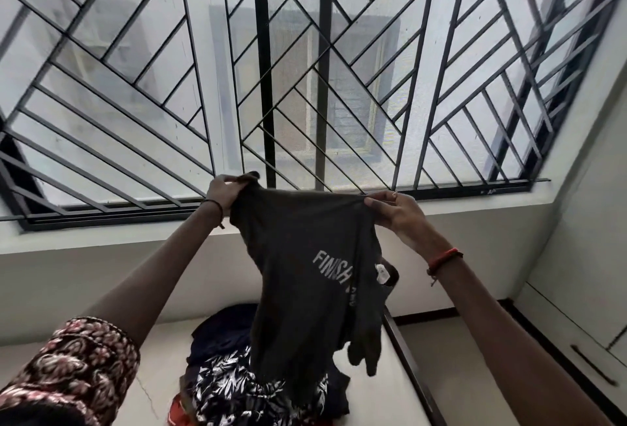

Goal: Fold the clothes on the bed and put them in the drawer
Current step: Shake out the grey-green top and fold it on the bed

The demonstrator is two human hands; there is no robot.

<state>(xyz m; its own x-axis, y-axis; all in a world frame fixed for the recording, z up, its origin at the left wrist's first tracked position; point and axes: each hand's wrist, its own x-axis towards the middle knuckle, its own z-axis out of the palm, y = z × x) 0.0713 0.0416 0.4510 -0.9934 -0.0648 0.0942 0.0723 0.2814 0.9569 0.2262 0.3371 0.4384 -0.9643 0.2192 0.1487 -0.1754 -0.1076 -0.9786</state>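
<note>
A dark grey T-shirt point(305, 276) with white "FINISH" lettering hangs in the air in front of the window. My left hand point(222, 191) grips its top left corner, and my right hand point(395, 213) pinches the top right edge. Both arms are raised. Under the shirt a pile of clothes point(234, 381) lies on the bed point(386, 388): a navy garment, a black-and-white floral piece and something red at the bottom. The hanging shirt hides part of the pile.
A large window with a black metal grille point(305, 69) fills the upper view above a white sill. The bed's dark frame edge point(407, 354) runs along the right. White cabinet fronts with a dark handle point(593, 364) stand at the far right.
</note>
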